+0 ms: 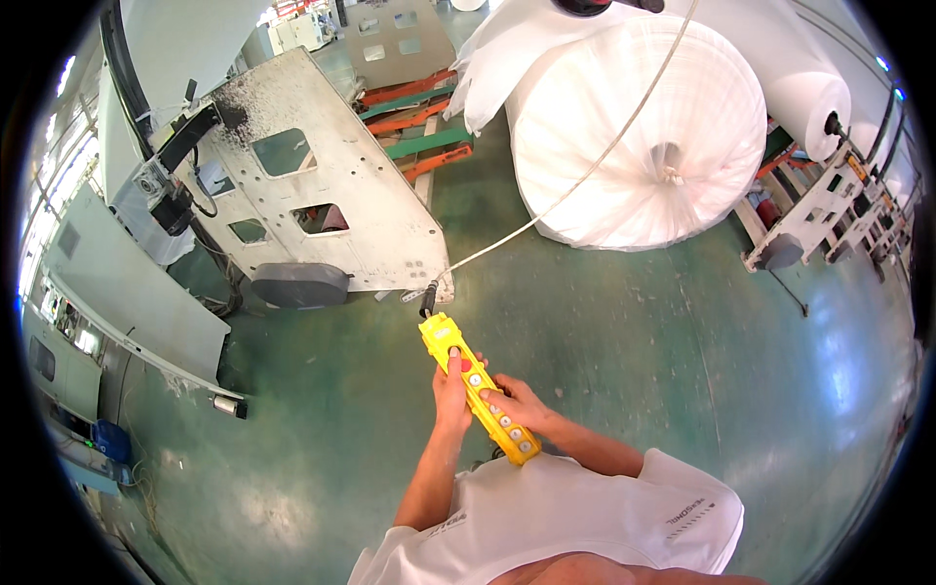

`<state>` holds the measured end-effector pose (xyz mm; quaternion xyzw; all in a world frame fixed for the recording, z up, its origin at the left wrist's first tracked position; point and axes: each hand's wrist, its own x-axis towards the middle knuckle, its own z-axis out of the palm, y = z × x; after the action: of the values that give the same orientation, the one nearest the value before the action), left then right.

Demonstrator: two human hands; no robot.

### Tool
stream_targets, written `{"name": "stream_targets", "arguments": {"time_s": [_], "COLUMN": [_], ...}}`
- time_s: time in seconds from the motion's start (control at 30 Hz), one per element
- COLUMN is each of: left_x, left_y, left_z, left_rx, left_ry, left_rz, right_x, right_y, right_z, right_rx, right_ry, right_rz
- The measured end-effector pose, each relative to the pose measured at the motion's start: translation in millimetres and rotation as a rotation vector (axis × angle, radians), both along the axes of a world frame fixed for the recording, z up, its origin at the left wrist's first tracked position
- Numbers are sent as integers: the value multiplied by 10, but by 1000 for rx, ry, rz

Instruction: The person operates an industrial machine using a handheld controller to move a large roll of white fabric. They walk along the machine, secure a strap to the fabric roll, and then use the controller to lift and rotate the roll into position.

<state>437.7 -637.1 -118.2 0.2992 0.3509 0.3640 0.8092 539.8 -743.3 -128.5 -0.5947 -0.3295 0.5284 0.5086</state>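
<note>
Lower centre, we grip the yellow pendant [475, 380] with left hand [450, 398] and right hand [520, 403], apparently operating; next press probably needs care.

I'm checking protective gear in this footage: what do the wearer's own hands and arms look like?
The left hand and right hand are bare, with no gloves or wristwear visible. The forearms are uncovered too. The white shirt has short sleeves, with small dark printing toward both sides.
</note>
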Motion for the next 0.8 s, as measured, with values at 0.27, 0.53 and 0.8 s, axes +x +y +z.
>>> {"name": "stream_targets", "arguments": {"time_s": [0.27,0.53,0.8], "left_x": [-64,-335,-1692], "left_y": [16,251,342], "left_z": [-59,-558,-2523], "left_rx": [-10,47,11], "left_ry": [0,13,707], "left_rz": [-64,-111,-33], "right_x": [-34,-36,62], "right_y": [-11,-34,-104], "right_z": [-71,-157,-82], "right_rx": [-25,-56,-58], "right_ry": [16,85,163], "right_rz": [-22,-77,-135]}}
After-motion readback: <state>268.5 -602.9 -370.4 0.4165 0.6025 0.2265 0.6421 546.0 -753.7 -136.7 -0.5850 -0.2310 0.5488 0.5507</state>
